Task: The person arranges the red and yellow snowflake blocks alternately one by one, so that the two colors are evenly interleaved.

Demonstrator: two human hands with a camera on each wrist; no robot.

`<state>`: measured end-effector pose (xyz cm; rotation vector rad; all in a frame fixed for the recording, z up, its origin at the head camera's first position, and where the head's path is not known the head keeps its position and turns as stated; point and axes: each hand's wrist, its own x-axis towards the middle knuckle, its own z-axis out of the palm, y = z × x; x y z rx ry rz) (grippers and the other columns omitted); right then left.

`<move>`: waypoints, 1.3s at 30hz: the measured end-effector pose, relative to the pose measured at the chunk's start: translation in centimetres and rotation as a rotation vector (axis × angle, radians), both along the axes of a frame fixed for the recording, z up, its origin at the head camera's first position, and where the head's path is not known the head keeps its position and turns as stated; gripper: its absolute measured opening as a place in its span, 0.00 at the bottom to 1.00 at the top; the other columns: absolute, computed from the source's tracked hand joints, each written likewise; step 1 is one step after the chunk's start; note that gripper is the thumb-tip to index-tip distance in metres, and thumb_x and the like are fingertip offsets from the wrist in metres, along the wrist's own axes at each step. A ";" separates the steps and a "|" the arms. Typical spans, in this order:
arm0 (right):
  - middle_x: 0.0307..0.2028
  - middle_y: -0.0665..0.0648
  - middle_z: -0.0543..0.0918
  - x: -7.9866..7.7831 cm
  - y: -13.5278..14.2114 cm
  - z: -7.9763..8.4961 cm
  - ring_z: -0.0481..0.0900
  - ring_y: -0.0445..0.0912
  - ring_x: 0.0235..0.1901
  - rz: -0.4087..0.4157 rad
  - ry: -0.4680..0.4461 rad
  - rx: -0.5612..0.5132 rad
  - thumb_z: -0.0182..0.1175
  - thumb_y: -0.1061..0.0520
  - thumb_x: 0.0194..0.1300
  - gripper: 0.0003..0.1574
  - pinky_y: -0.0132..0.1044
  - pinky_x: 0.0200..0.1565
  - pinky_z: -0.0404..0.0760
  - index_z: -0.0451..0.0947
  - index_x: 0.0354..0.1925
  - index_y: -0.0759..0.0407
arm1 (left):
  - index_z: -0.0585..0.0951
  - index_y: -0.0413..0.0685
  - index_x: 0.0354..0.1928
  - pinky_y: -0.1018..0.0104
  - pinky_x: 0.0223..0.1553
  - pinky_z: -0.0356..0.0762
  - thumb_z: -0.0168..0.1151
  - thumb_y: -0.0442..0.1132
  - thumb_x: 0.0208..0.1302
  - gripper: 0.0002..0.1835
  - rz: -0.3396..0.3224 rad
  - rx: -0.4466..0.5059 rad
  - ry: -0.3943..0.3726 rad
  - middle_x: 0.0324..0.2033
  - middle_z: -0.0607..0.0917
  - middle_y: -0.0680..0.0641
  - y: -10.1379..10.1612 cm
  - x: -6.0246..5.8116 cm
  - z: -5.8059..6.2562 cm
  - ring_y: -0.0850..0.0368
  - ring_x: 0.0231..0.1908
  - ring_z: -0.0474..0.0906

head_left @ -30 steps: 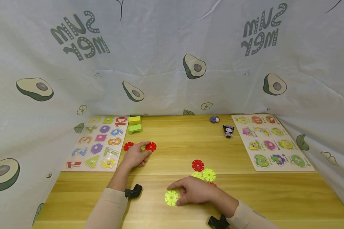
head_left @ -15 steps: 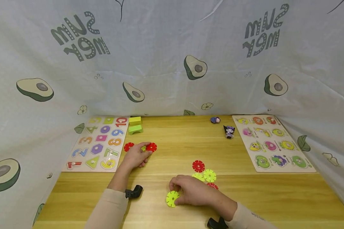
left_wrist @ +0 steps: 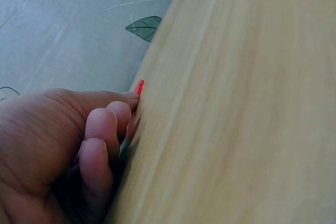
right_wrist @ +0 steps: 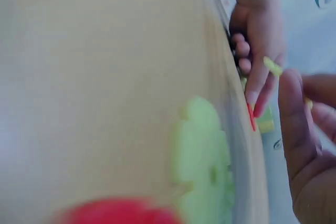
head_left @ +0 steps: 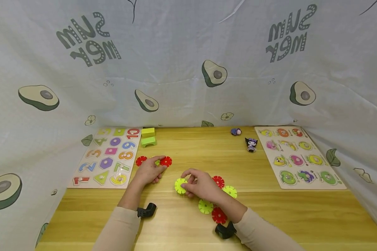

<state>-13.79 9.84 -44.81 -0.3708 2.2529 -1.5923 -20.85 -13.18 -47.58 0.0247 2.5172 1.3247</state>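
Observation:
Near the left board my left hand [head_left: 148, 170] pinches the edge of a red notched plastic disc [head_left: 166, 161] lying on the table. A yellow-green disc [head_left: 157, 162] beside it is mostly hidden by the fingers, and another red disc [head_left: 141, 160] shows past the knuckles. My right hand [head_left: 204, 185] holds a yellow-green notched disc [head_left: 179, 186] between thumb and forefinger, tilted and off the table in the right wrist view. Around the right forearm lie two red discs [head_left: 219, 215] and two yellow-green discs [head_left: 205, 206], some partly covered.
A number-and-shape puzzle board [head_left: 106, 158] lies at the left, with two green blocks [head_left: 148, 141] beside it. A fruit puzzle board [head_left: 296, 157] lies at the right. Two small figurines [head_left: 251, 144] stand towards the back, before a printed cloth [head_left: 182, 97].
My right hand has picked up the yellow-green disc and moved it forward and slightly left, uncovering discs near the forearm. My left hand keeps its place at the red disc.

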 end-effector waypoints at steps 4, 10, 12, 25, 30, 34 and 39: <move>0.28 0.59 0.76 -2.5 -1.1 -0.2 0.83 0.48 0.24 -0.151 -0.004 0.062 0.64 0.57 0.59 0.15 0.41 0.27 0.82 0.74 0.46 0.52 | 0.71 0.60 0.61 0.65 0.13 0.75 0.62 0.47 0.60 0.26 -0.002 0.004 0.002 0.15 0.78 0.46 -0.1 0.0 -0.1 0.56 0.10 0.72; 0.25 0.58 0.76 -5.8 -2.1 -1.0 0.81 0.45 0.22 -0.237 0.016 0.143 0.62 0.60 0.60 0.15 0.36 0.24 0.81 0.73 0.45 0.55 | 0.71 0.60 0.61 0.65 0.13 0.75 0.63 0.48 0.60 0.26 0.000 0.005 0.006 0.15 0.78 0.46 0.0 -0.1 -0.1 0.56 0.10 0.72; 0.25 0.58 0.77 -6.7 -2.2 -1.2 0.81 0.45 0.21 -0.243 0.016 0.151 0.62 0.62 0.60 0.14 0.35 0.24 0.81 0.73 0.45 0.57 | 0.71 0.60 0.61 0.64 0.13 0.75 0.63 0.48 0.60 0.26 -0.005 0.011 0.005 0.15 0.78 0.46 0.1 -0.1 -0.1 0.55 0.10 0.72; 0.16 0.57 0.78 -9.1 -2.7 -1.1 0.76 0.44 0.13 -0.216 -0.027 0.263 0.62 0.57 0.61 0.14 0.36 0.19 0.80 0.71 0.44 0.55 | 0.71 0.60 0.61 0.64 0.13 0.75 0.63 0.48 0.60 0.26 -0.011 0.024 0.006 0.15 0.78 0.45 0.0 -0.1 0.0 0.55 0.10 0.72; 0.12 0.56 0.76 -9.1 -2.8 -1.3 0.73 0.43 0.10 -0.195 -0.012 0.338 0.61 0.55 0.61 0.14 0.34 0.17 0.78 0.71 0.44 0.55 | 0.71 0.60 0.61 0.64 0.13 0.75 0.63 0.48 0.60 0.26 -0.010 0.024 0.002 0.15 0.78 0.45 -0.2 -0.2 -0.1 0.55 0.10 0.72; 0.13 0.56 0.77 -9.0 -2.8 -1.4 0.74 0.43 0.11 -0.191 -0.019 0.320 0.61 0.54 0.62 0.14 0.34 0.17 0.78 0.71 0.45 0.54 | 0.71 0.60 0.61 0.65 0.13 0.75 0.63 0.48 0.60 0.26 -0.010 0.024 -0.002 0.15 0.79 0.45 -0.3 -0.3 -0.3 0.55 0.10 0.72; 0.20 0.59 0.78 -8.7 -2.1 -0.9 0.77 0.46 0.15 -0.207 -0.079 0.183 0.59 0.53 0.64 0.17 0.38 0.20 0.80 0.71 0.50 0.54 | 0.71 0.61 0.61 0.64 0.13 0.75 0.63 0.48 0.60 0.26 -0.011 0.029 -0.003 0.16 0.79 0.45 -0.3 -0.2 -0.2 0.55 0.10 0.72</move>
